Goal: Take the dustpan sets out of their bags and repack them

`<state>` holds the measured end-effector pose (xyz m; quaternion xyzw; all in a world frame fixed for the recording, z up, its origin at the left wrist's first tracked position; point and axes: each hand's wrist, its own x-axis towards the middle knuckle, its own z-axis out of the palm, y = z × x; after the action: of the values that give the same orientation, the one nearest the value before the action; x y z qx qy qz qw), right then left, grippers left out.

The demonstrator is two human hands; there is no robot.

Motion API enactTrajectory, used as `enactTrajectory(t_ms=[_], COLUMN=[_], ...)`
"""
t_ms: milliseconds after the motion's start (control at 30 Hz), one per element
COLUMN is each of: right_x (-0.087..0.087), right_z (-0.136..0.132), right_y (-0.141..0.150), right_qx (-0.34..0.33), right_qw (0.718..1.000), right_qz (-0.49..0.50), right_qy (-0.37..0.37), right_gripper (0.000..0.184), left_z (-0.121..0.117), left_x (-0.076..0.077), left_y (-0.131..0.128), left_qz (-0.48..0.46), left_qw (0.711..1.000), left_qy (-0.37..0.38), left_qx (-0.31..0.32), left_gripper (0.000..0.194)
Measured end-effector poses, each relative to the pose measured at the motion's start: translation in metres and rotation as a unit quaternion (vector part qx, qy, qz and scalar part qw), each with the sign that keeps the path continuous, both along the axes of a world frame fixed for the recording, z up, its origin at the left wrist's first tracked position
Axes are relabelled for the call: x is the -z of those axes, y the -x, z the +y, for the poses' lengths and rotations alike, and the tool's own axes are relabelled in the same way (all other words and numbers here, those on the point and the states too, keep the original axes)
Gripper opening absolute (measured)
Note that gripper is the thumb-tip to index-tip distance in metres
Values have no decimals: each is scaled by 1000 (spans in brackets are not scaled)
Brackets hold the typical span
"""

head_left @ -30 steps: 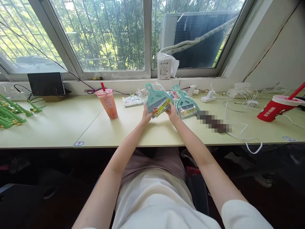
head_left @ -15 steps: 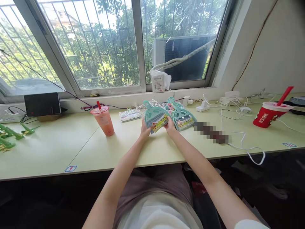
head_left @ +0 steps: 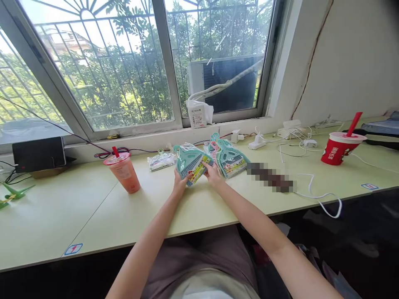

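Observation:
A wrapped mint-green dustpan and brush set (head_left: pixel 189 160), with a yellow label across its lower side, is tilted in both my hands above the table. My left hand (head_left: pixel 181 182) grips its lower left edge, the thumb on the front. On the lower right, my right hand (head_left: pixel 213 172) is closed on the label side; some of its fingers are hidden behind the set. Just beyond that hand lies a pile of similar wrapped dustpan sets (head_left: pixel 231 160), one showing a pink handle. Another flat wrapped packet (head_left: pixel 161 160) rests to the left of the held set.
An orange drink cup (head_left: pixel 124 173) with a red straw stands on the left, and a red cup (head_left: pixel 339 148) on the right. Behind are a dark tablet (head_left: pixel 39 154), a white box (head_left: pixel 197 116) on the sill and tangled cables (head_left: pixel 299 135). A blurred dark object (head_left: pixel 271 176) lies to the right.
The camera view has swung, so the table things sit further left. The held dustpan set has tilted more, its handle leaning left. Both hands keep their hold.

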<state>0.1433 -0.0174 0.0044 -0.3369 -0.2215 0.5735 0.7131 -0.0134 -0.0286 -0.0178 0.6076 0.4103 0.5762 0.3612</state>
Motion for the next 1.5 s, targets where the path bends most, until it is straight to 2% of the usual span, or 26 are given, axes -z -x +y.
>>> enactTrajectory(t_ms=[67, 167, 233, 267, 300, 367, 467, 600, 733, 833, 967, 1100, 1200, 1300, 1400, 1500], right_x=[2, 6, 10, 11, 12, 12, 7, 3, 5, 8, 9, 10, 12, 13, 11, 10], right_z=[3, 10, 15, 17, 18, 19, 15, 10, 14, 16, 16, 18, 21, 23, 23, 22], right_y=[-2, -7, -9, -10, -11, -11, -10, -12, -12, -13, -15, -18, -18, -21, -27, -29], right_qx=[31, 82, 124, 143, 158, 176, 184, 187, 187, 192, 196, 202, 214, 232, 265, 281], right_qw=[999, 994, 983, 975, 967, 953, 941, 932, 933, 927, 921, 929, 933, 935, 932, 928], right_qz=[-13, -65, -127, -161, -193, -242, -283, -310, -305, -317, -328, -301, -282, -256, -236, -233], right_qy=[12, 41, 56, 56, 54, 45, 35, 29, 36, 61, 76, 80, 74, 83, 78, 79], right_gripper=[26, 18, 15, 15, 15, 15, 20, 25, 22, 18, 9, 11, 16, 19, 23, 27], left_z=[-2, -10, -15, -16, -15, -11, -1, 15, 24, 22, 11, 2, 3, 7, 8, 4], left_x=[-1, -8, -18, -25, -33, -48, -67, -77, -78, -79, -79, -74, -70, -63, -56, -51], left_y=[-2, -3, -2, -3, -5, -14, -40, -72, -83, -88, -102, -107, -95, -74, -54, -42], left_qz=[46, 128, 180, 214, 263, 377, 510, 598, 641, 651, 641, 614, 596, 594, 616, 638], left_qw=[998, 971, 943, 929, 915, 882, 825, 769, 732, 726, 746, 764, 771, 772, 761, 740], left_qy=[20, 4, -47, -86, -126, -190, -206, -186, -194, -194, -168, -192, -208, -190, -146, -154], left_qx=[-43, -202, -275, -289, -277, -208, -131, -128, -125, -104, -66, -51, -80, -120, -144, -142], left_gripper=[113, 121, 105, 96, 89, 71, 55, 49, 44, 41, 39, 39, 37, 34, 34, 37])
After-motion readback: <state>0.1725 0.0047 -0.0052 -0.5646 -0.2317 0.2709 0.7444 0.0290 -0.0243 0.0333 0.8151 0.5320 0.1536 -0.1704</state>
